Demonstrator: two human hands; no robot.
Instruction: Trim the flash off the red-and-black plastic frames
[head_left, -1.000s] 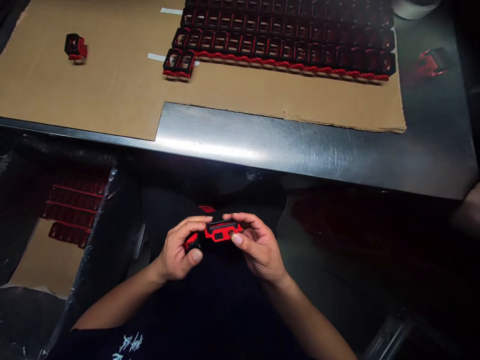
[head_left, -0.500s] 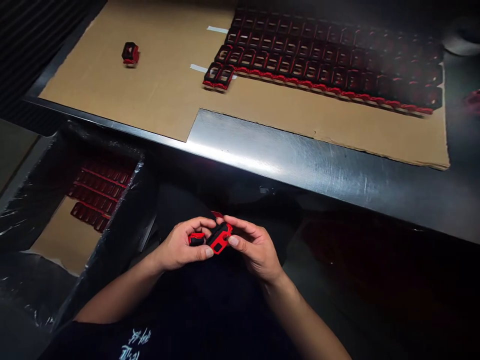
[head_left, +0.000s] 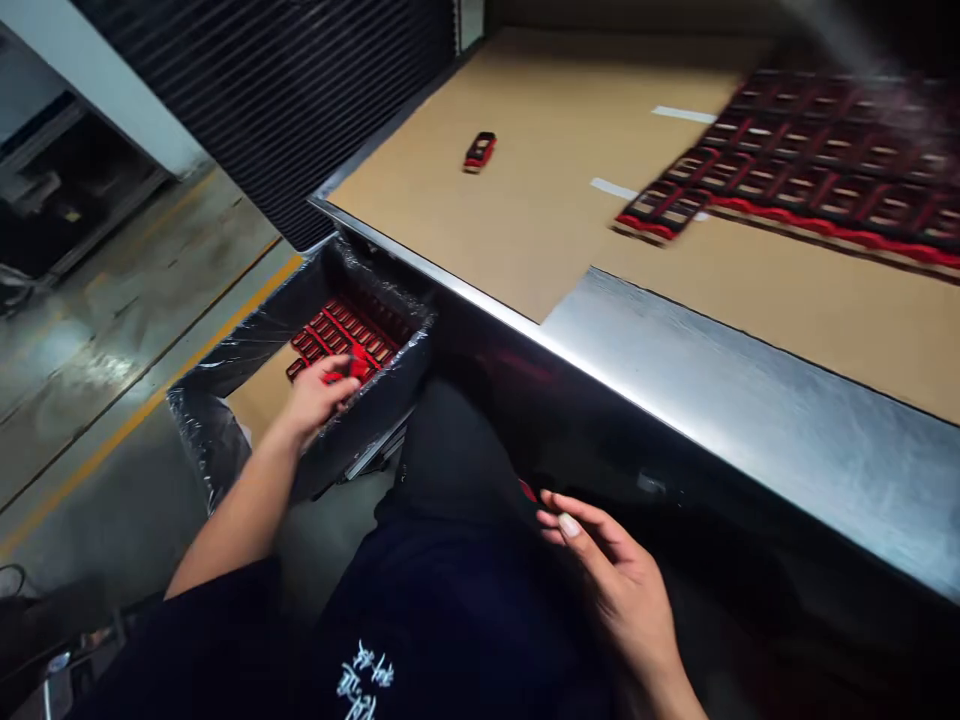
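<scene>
The left hand (head_left: pixel 319 395) reaches into a plastic-lined box (head_left: pixel 367 430), touching red frames (head_left: pixel 334 335), grip unclear; the right hand (head_left: pixel 607 570) is open, empty, well apart.

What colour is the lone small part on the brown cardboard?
The small part is red and black; the head view shows it best.

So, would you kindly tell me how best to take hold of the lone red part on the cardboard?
Pinch the red part across its narrow width, coming straight down from above. It sits alone on the cardboard with nothing crowding it, so fingers can reach both long sides.
</scene>
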